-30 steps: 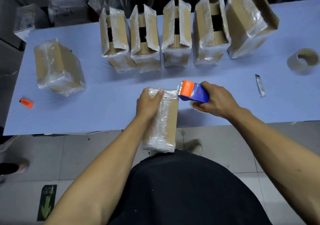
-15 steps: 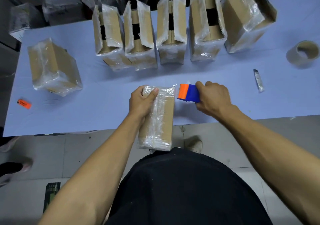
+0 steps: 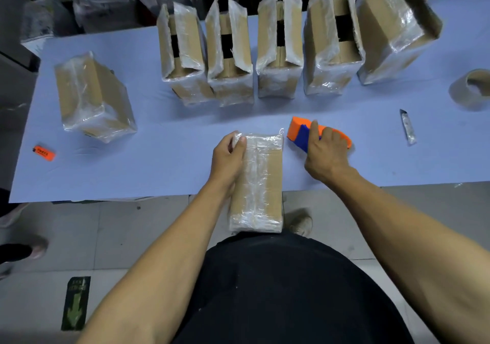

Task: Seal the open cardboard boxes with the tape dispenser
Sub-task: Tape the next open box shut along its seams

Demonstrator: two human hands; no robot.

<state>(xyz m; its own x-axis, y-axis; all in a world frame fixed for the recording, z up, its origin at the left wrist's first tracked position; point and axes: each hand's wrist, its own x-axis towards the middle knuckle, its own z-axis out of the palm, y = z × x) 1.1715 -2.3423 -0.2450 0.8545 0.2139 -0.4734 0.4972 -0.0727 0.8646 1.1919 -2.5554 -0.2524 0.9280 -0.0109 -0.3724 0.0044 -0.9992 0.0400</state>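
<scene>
A closed cardboard box (image 3: 258,182) with glossy tape along its top sits half over the table's near edge, against my body. My left hand (image 3: 228,158) grips its far left corner, thumb on top. My right hand (image 3: 324,152) holds the orange and blue tape dispenser (image 3: 301,133), which rests on the table just right of the box, a small gap away from it. Several open boxes (image 3: 228,60) with upright taped flaps stand in a row at the back. Another closed box (image 3: 92,97) lies at the left.
The light blue table (image 3: 159,158) carries a tape roll (image 3: 470,90) at the far right, a small wrapped cutter (image 3: 408,127) and an orange lighter (image 3: 43,152) at the left. Grey floor tiles and someone's shoes show below the table edge. Wrapped packages pile up behind.
My right hand has pulled the dispenser off the box's far right corner and set it down on the table to the right. My left hand keeps its hold on the box.
</scene>
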